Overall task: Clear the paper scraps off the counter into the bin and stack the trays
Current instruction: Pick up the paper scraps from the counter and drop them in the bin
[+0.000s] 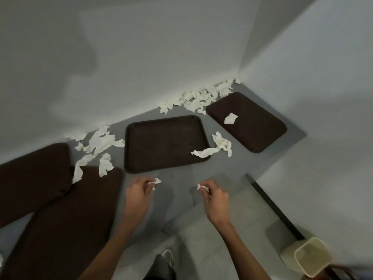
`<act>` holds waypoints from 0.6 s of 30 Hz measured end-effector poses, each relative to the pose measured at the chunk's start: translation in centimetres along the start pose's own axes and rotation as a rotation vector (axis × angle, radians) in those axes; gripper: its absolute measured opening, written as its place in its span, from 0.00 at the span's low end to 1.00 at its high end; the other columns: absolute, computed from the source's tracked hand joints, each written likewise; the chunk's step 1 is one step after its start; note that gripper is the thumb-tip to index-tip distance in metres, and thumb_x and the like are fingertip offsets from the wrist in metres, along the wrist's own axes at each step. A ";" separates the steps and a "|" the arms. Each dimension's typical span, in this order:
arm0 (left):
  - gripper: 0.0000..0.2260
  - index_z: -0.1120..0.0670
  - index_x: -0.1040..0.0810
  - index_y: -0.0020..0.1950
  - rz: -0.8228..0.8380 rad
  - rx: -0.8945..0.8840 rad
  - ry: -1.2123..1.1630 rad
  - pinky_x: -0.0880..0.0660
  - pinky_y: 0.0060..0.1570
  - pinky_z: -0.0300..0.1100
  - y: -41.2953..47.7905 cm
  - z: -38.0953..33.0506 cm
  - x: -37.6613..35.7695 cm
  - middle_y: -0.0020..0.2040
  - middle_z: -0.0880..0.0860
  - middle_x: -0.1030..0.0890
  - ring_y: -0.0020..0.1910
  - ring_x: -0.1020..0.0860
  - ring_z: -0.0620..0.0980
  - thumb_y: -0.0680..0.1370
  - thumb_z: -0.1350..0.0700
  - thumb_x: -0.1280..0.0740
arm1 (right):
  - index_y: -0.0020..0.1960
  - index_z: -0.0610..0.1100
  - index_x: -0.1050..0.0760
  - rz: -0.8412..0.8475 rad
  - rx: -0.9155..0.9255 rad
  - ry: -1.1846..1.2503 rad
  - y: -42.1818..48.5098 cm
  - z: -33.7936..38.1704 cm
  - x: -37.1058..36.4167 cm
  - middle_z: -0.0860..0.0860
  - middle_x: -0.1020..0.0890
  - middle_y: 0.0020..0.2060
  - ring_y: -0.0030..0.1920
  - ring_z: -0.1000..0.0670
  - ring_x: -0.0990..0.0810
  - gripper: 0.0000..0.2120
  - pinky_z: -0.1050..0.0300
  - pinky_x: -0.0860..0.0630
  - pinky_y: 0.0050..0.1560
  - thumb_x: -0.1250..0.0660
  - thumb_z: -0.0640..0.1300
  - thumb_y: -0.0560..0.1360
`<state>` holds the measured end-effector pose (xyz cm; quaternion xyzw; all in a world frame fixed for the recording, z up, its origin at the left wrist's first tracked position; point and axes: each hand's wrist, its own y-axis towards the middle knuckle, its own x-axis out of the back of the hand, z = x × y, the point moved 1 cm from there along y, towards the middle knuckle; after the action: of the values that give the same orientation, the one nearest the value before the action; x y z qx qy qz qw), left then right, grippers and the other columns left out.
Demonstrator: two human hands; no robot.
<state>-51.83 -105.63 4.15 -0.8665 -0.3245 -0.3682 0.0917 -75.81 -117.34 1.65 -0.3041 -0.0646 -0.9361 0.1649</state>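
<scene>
The left hand (139, 190) is pinching a small paper scrap (156, 181); the right hand (215, 197) is pinching a second scrap (201, 187), both over the grey counter (177, 178). The centre tray (163, 142) and right tray (256, 126) are lying apart; two left trays (76, 215) are overlapping. Loose scraps (201, 98) are lying along the wall (141, 67). The bin (311, 256) is standing on the floor (222, 229), rightward.

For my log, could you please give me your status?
Left hand, right hand each pinch a scrap. Trays unstacked, paper scattered. Bin on floor.
</scene>
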 end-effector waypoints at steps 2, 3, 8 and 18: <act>0.03 0.52 0.16 0.50 0.052 -0.015 -0.039 0.32 0.43 0.20 -1.8 -3.8 -2.9 0.40 0.40 0.19 0.40 0.22 0.26 0.79 0.60 0.27 | 0.51 0.52 0.18 -0.061 -0.029 0.032 -1.6 -2.1 3.8 0.58 0.16 0.44 0.45 0.58 0.19 0.03 0.71 0.28 0.44 0.28 0.44 0.81; 0.03 0.53 0.15 0.50 0.083 -0.023 -0.054 0.32 0.42 0.20 -2.8 -5.6 -4.4 0.39 0.39 0.18 0.41 0.22 0.25 0.79 0.60 0.27 | 0.51 0.53 0.18 -0.083 -0.041 0.033 -2.4 -3.3 5.7 0.58 0.16 0.44 0.46 0.58 0.18 0.03 0.69 0.27 0.45 0.29 0.45 0.82; 0.04 0.49 0.16 0.49 0.242 -0.097 -0.127 0.28 0.42 0.23 -8.8 -14.3 -12.6 0.38 0.40 0.16 0.43 0.19 0.32 0.79 0.58 0.27 | 0.52 0.53 0.18 -0.194 -0.107 0.041 -7.4 -10.8 15.4 0.59 0.17 0.47 0.49 0.62 0.20 0.04 0.75 0.30 0.47 0.29 0.45 0.82; 0.04 0.47 0.15 0.47 0.594 -0.210 -0.159 0.18 0.43 0.45 -19.6 -27.1 -30.9 0.38 0.41 0.14 0.38 0.17 0.39 0.76 0.55 0.23 | 0.54 0.52 0.18 -0.400 -0.415 -0.004 -16.0 -27.5 29.6 0.57 0.17 0.48 0.49 0.61 0.21 0.03 0.69 0.29 0.48 0.30 0.45 0.82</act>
<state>-95.87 -116.51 0.35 -0.9541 -0.0236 -0.2879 0.0796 -118.93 -116.43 -3.42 -0.3145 0.0690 -0.9425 -0.0890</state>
